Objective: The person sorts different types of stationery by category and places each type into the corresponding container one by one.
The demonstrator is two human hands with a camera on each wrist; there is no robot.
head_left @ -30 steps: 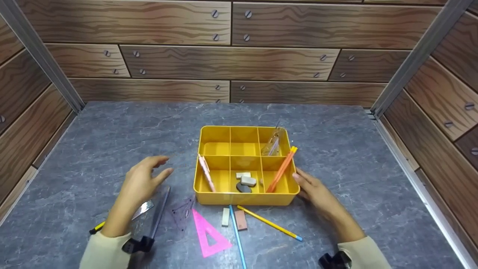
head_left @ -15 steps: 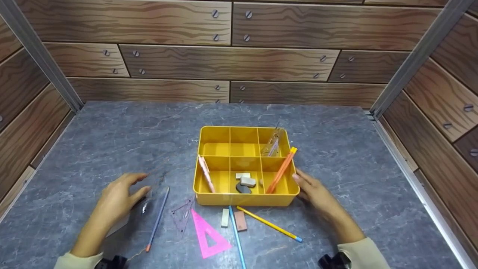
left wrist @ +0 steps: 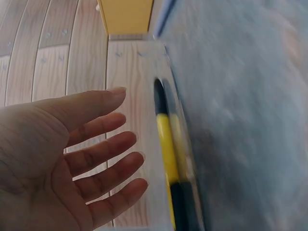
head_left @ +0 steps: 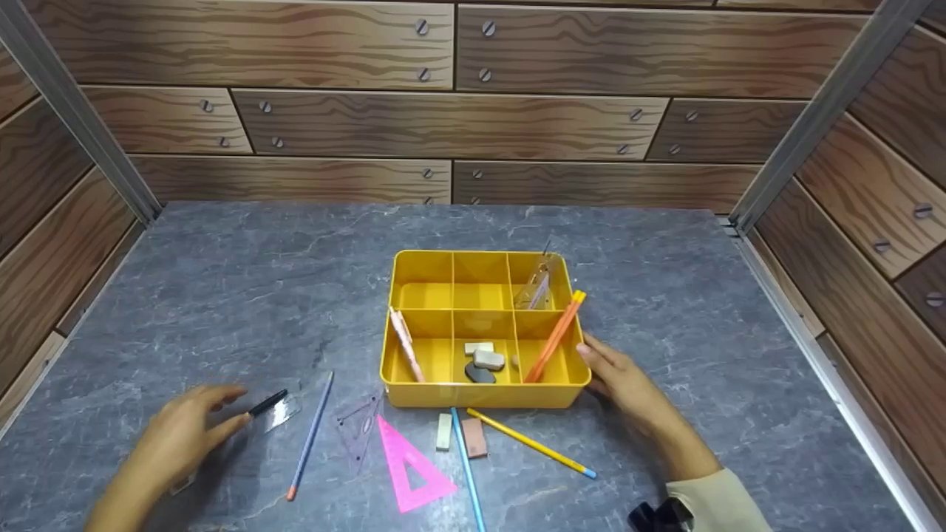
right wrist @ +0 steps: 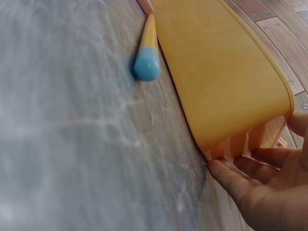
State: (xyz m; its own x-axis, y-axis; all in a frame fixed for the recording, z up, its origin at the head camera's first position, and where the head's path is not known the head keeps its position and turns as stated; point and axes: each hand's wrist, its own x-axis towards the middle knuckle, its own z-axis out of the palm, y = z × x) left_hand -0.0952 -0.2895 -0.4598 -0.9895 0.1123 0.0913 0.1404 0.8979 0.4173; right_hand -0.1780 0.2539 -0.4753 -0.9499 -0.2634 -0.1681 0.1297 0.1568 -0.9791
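Note:
My left hand [head_left: 177, 436] hovers low over the table at the left, thumb and fingers spread, holding nothing. In the left wrist view a yellow pen with black ends [left wrist: 167, 149] lies just beyond those fingertips. Part of the pen is hidden behind the hand in the head view; its black end shows over a clear, shiny flat piece [head_left: 282, 414]. My right hand [head_left: 628, 391] rests against the right side of a yellow divided tray [head_left: 484, 396], fingers along the wall and thumb at the rim. Beside the left hand lies a blue pencil with an orange end [head_left: 310, 436].
The tray holds a pink pen [head_left: 406, 343], erasers [head_left: 488, 360], orange pencils [head_left: 554, 336] and a clear set square [head_left: 533, 284]. In front lie a pink set square [head_left: 399, 451], a purple clear one [head_left: 358, 428], two erasers, a light-blue pencil [head_left: 467, 465] and a yellow pencil [head_left: 532, 443].
My left hand has moved left, down and toward me, uncovering the pen's black end and the blue pencil. The right hand stays at the tray.

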